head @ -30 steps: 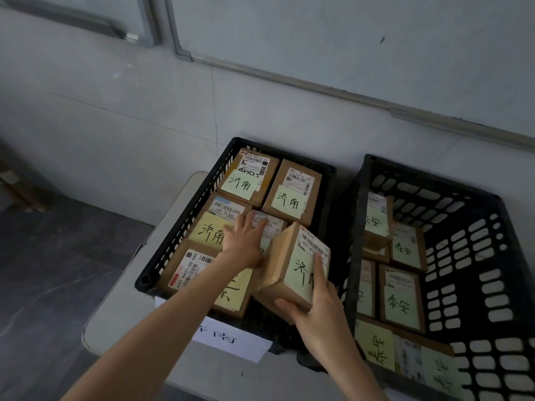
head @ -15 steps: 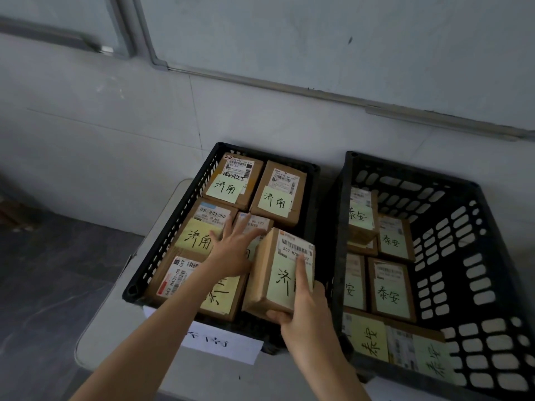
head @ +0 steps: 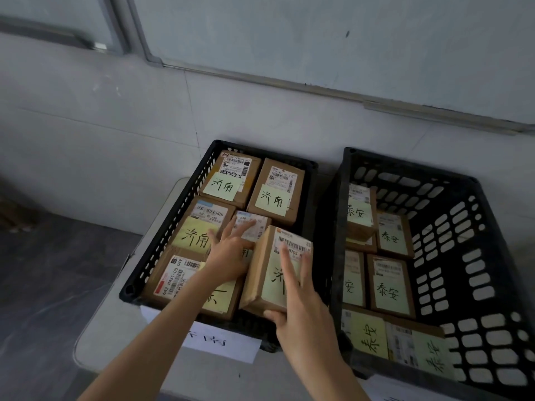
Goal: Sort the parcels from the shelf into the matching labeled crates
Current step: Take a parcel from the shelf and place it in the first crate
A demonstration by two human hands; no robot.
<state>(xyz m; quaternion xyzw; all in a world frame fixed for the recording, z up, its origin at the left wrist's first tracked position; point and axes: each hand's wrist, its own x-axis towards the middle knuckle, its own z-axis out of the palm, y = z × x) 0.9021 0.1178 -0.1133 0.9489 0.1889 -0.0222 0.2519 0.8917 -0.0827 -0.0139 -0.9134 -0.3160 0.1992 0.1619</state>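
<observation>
Two black crates stand side by side on a grey table (head: pixel 115 340) against the wall. The left crate (head: pixel 170 224) holds brown parcels bearing yellow handwritten notes; a white paper label (head: pixel 223 342) hangs on its near face.

The right hand (head: pixel 301 311) holds one parcel (head: pixel 262 267) at the near right corner of the left crate. The thumb is hooked under the parcel's near end and the fingers lie straight along its top. This parcel sits tilted, its far end raised above its neighbours.

The left hand (head: pixel 228 256) lies spread and flat, gripping nothing, with fingertips on a small middle parcel (head: pixel 252 224).

The right crate (head: pixel 463 227) holds further parcels with a different handwritten marking.
</observation>
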